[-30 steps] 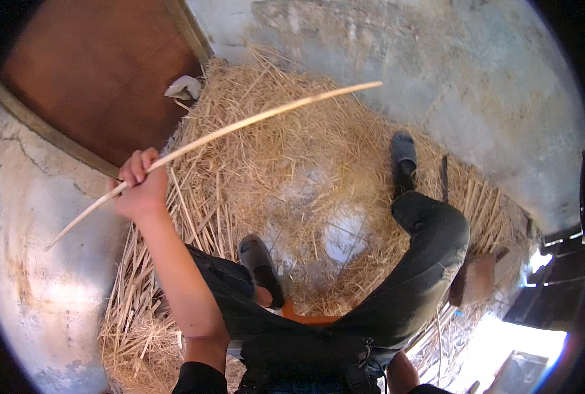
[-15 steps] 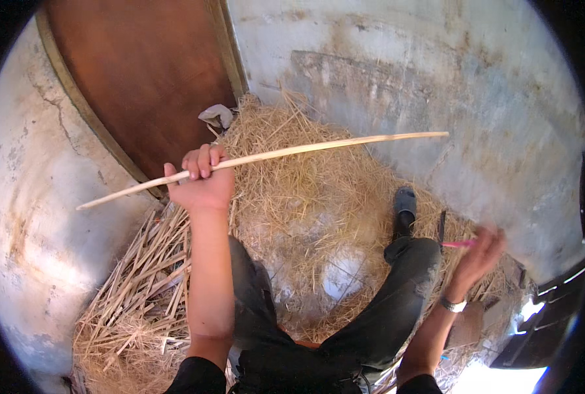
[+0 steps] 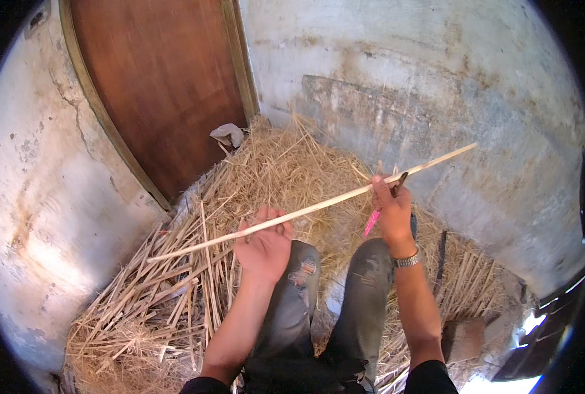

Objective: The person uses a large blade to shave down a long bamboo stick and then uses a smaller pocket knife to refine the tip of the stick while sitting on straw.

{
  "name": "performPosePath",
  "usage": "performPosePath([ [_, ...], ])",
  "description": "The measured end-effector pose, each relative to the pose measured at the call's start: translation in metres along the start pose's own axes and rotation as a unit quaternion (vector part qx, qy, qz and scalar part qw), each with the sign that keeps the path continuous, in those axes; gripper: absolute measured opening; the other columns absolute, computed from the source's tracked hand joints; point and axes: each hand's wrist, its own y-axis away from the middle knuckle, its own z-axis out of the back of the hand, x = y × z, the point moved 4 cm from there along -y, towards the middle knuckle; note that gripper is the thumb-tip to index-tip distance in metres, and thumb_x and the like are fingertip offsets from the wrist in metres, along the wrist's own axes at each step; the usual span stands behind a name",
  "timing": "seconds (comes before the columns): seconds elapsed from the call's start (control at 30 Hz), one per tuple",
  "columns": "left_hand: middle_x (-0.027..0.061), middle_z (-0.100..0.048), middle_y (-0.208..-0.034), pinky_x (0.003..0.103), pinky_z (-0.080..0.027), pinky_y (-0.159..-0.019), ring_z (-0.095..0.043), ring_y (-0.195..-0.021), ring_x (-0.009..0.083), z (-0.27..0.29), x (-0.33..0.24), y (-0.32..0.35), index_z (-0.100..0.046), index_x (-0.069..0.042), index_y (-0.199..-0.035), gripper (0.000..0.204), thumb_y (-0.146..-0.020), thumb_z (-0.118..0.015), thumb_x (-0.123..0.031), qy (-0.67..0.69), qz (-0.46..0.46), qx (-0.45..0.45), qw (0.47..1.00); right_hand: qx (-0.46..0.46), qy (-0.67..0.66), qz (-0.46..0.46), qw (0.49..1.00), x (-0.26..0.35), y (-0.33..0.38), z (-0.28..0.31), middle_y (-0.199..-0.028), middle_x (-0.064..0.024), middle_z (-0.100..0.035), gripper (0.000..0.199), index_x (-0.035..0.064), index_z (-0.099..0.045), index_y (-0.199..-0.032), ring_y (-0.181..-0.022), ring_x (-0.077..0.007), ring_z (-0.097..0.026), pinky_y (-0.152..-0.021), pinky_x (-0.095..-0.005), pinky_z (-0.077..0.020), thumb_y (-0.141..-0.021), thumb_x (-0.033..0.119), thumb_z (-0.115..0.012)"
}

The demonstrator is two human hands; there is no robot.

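Observation:
A long, thin, pale wooden stick [image 3: 332,201] lies aslant in front of me, its right end higher in the picture than its left. My left hand [image 3: 265,246] is closed around it left of its middle, palm up, with the fingers curled over it. Farther along, my right hand [image 3: 391,207] grips what looks like a small knife, with a dark blade [image 3: 403,180] against the stick and a pink part [image 3: 372,222] below the fingers. Thin pale slivers [image 3: 363,173] stand out beside the right fingers. A metal-banded watch [image 3: 407,261] is on my right wrist.
Fine straw-like shavings [image 3: 292,157] heap up in front of my knees. Many split sticks [image 3: 168,282] lie at left. A brown door [image 3: 154,85] and stained pale walls [image 3: 397,59] enclose the corner. A brown block [image 3: 463,339] lies at right.
My right hand has come in from the far right with the pink-marked tool and reached the stick. My left hand has lowered the stick and shifted right. My knees have drawn together.

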Motion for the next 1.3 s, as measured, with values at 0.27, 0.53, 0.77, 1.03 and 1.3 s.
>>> performPosePath([
  [0.27, 0.0154, -0.063, -0.115, 0.041, -0.045, -0.093, -0.058, -0.106, 0.0273, 0.019, -0.010, 0.087, -0.053, -0.001, -0.127, 0.045, -0.087, -0.065, -0.017, -0.686, -0.044, 0.356, 0.633, 0.042, -0.096, -0.045, 0.994, 0.042, -0.016, 0.033, -0.068, 0.0050, -0.041, 0.018, 0.0074, -0.057, -0.091, -0.056, -0.0054, -0.033, -0.052, -0.0229, -0.0293, -0.100, 0.022, -0.062],
  [0.53, 0.0138, -0.065, -0.109, 0.042, -0.042, -0.098, -0.054, -0.116, 0.0369, 0.083, 0.007, 0.047, -0.066, -0.004, -0.114, 0.031, -0.083, -0.066, -0.005, -0.858, -0.129, 0.319, 0.381, -0.016, -0.112, -0.086, 0.990, -0.004, 0.015, 0.020, -0.066, 0.0052, -0.039, 0.023, 0.0060, -0.057, -0.089, -0.059, -0.0052, -0.033, -0.053, -0.0237, -0.0305, -0.101, 0.025, -0.062],
  [0.77, 0.0132, -0.068, -0.082, 0.034, -0.052, -0.066, -0.069, -0.072, 0.0250, 0.091, -0.052, 0.072, -0.065, -0.005, -0.118, 0.031, -0.088, -0.065, -0.006, -0.834, 0.037, 0.259, 0.486, -0.156, 0.447, 0.018, 0.881, -0.020, 0.000, 0.184, -0.058, -0.0039, -0.049, 0.039, 0.0019, -0.067, -0.095, -0.054, -0.0147, -0.048, -0.054, -0.0319, -0.0422, -0.098, 0.041, -0.060],
  [1.03, 0.0064, -0.069, -0.079, 0.028, -0.051, -0.068, -0.065, -0.073, 0.0104, 0.122, -0.068, 0.082, -0.060, 0.000, -0.129, 0.035, -0.098, -0.062, -0.017, -0.777, 0.112, 0.203, 0.586, -0.265, 0.235, -0.142, 0.924, -0.038, 0.073, 0.265, -0.056, 0.0002, -0.043, 0.048, 0.0043, -0.069, -0.095, -0.047, -0.0125, -0.045, -0.047, -0.0295, -0.0377, -0.093, 0.052, -0.062],
  [1.3, 0.0045, -0.065, -0.089, 0.027, -0.051, -0.076, -0.063, -0.082, 0.0106, 0.093, -0.030, 0.078, -0.058, 0.001, -0.131, 0.032, -0.101, -0.058, -0.012, -0.760, 0.177, 0.244, 0.575, 0.190, 0.679, -0.019, 0.709, -0.098, 0.081, 0.399, -0.073, -0.0116, -0.060, 0.038, 0.0027, -0.069, -0.075, -0.064, -0.0237, -0.060, -0.060, -0.0363, -0.0492, -0.087, 0.039, -0.069],
])
